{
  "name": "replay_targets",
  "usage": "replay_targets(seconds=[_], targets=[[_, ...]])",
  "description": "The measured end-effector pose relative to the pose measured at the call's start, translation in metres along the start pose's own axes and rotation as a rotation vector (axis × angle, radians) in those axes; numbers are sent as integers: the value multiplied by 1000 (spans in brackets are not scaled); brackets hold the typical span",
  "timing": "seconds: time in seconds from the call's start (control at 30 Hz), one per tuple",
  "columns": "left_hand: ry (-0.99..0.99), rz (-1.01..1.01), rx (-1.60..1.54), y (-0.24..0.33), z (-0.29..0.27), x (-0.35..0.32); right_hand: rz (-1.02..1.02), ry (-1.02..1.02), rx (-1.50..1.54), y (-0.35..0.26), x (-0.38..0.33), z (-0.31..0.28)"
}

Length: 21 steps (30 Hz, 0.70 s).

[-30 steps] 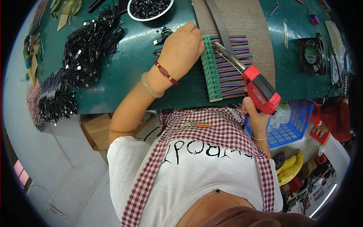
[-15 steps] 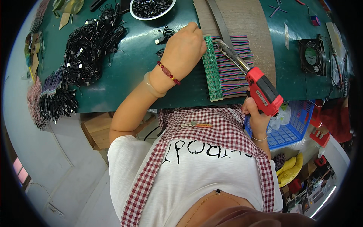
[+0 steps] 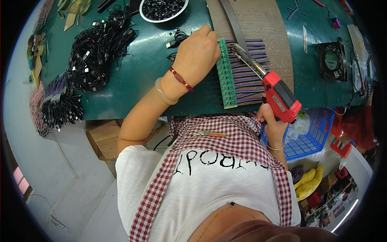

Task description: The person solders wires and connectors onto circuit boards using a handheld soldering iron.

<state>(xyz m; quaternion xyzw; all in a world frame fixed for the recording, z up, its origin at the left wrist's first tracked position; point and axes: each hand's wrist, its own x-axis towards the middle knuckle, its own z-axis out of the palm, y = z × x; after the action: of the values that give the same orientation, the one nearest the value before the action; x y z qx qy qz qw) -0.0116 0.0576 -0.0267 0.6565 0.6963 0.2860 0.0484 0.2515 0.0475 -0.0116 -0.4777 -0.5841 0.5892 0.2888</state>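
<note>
My right hand grips a red and black soldering gun, fingers wrapped round its handle. The metal tip points up and left, at the upper part of a green circuit board panel. Rows of thin multicoloured wires run out from the panel's right side. My left hand is closed at the panel's upper left edge, back of the hand toward me. Its fingertips are hidden, so what they pinch does not show. Beside that hand lies a black cable with a metal plug.
Under the panel is a brown board, with a grey metal bar across it. A white bowl of small black parts stands beyond my left hand. Black cables heap at left; a small fan stands at right.
</note>
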Motion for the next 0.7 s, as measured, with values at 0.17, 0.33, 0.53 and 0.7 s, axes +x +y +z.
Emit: replay_targets(seconds=[0.17,0.33,0.53,0.7], targets=[[43,-54,-90,1,-2,-7,55,54,216,-7,5,2],[196,-94,-21,-35,-48,-24,-12,44,258,-17,11,3],[169,-433,895,-157,-97,-76,-62,-48,403,-24,20,-5],[129,-409,664,-136,-85,-87,-67,-51,494,-23,19,-3]])
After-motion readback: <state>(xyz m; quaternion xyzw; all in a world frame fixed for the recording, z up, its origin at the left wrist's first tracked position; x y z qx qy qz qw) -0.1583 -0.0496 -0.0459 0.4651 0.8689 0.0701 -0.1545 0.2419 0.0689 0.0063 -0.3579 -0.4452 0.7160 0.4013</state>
